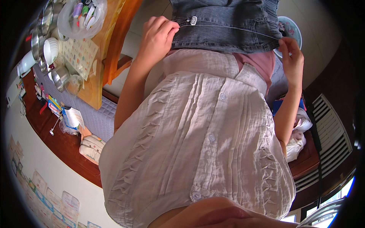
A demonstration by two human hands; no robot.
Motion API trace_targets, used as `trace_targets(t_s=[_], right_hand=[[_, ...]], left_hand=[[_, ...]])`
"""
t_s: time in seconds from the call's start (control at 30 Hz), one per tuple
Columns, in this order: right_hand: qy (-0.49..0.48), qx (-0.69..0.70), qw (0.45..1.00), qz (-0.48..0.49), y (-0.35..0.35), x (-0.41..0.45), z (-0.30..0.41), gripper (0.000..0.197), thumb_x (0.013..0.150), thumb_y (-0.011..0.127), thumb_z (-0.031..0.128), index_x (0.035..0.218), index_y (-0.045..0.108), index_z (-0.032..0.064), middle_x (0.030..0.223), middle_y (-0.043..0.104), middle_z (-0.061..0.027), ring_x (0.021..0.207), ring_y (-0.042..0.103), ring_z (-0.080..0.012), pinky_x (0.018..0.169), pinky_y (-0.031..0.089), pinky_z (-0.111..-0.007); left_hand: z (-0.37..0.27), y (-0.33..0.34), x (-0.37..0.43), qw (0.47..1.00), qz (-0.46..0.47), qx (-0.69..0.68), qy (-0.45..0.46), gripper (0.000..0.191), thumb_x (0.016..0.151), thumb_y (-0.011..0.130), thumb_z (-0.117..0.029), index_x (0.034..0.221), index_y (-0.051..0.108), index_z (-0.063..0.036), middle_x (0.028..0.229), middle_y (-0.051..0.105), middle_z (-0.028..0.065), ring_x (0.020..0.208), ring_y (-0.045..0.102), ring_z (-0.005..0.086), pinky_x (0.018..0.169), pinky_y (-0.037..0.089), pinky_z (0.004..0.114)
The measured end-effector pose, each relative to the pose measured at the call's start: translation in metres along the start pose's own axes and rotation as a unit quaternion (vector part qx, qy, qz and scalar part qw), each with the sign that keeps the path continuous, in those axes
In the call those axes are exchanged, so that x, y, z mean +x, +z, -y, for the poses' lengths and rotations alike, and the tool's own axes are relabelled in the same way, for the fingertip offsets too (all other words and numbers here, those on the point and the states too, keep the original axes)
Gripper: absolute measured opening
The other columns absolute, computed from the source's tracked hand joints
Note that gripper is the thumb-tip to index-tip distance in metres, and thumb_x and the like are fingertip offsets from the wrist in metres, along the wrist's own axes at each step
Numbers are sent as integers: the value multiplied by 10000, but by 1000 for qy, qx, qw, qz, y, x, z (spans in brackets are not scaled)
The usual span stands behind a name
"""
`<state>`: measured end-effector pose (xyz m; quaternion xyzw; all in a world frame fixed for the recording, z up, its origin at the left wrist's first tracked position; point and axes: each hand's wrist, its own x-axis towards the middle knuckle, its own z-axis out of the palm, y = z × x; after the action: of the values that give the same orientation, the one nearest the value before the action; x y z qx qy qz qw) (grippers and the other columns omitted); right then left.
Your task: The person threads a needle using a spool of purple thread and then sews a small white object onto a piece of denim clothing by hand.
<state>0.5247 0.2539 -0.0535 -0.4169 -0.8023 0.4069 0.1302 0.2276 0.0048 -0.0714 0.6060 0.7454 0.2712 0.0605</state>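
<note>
A dark grey denim garment with a gathered waistband lies across my lap. My left hand pinches a thin pale thread near the garment's left side. The thread runs nearly taut over the denim to my right hand, whose thumb and fingertips are closed on its other end beside the gathered edge. Whether a needle is in either hand is too small to tell. A small white oval tag bearing writing rests on the denim, close to my left fingertips.
At the left, a wooden table carries a clear plastic tub of thread spools, a printed sheet and metal pots. A round basin stands beyond my right hand. White plastic bags sit by my right elbow.
</note>
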Motion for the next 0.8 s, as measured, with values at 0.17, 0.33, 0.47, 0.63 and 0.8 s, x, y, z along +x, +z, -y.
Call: trace_targets(t_s=[0.17, 0.33, 0.47, 0.63, 0.8], right_hand=[[-38, -65, 997, 25, 0, 7, 4, 143, 909, 592, 99, 986, 606, -21, 790, 662, -63, 708, 617, -112, 665, 486, -248], [-39, -52, 997, 35, -2, 17, -6, 134, 912, 580, 91, 990, 607, -14, 780, 647, -58, 719, 607, -106, 670, 482, -246], [-16, 50, 998, 41, 4, 21, -42, 133, 917, 570, 93, 994, 618, -4, 751, 616, -36, 719, 580, -90, 671, 475, -238], [-6, 177, 982, 70, 11, 20, -29, 187, 940, 584, 152, 1012, 611, -19, 795, 594, -4, 757, 553, -64, 704, 456, -203], [14, 246, 961, 124, -8, 21, -4, 192, 947, 581, 183, 1007, 618, 4, 799, 601, -1, 746, 547, -59, 698, 455, -202]], left_hand=[[7, -3, -8, 999, -10, 29, -19, 45, 809, 644, -54, 850, 626, -61, 807, 579, 59, 785, 542, 263, 711, 442, 365], [7, 0, -13, 999, 15, 39, -33, 44, 810, 644, -66, 846, 619, -66, 805, 580, 59, 782, 541, 266, 712, 441, 368], [5, -1, -5, 997, 62, 21, -28, 73, 807, 641, -65, 875, 613, -69, 850, 583, 54, 832, 548, 270, 737, 439, 381], [-12, -6, 9, 993, 48, 87, -62, 352, 788, 622, 3, 1127, 595, -89, 1100, 581, 106, 1032, 537, 328, 878, 439, 406], [-90, 30, 88, 981, -44, -178, 65, 194, 869, 613, -63, 1062, 626, -44, 986, 634, 103, 853, 608, 245, 750, 483, 315]])
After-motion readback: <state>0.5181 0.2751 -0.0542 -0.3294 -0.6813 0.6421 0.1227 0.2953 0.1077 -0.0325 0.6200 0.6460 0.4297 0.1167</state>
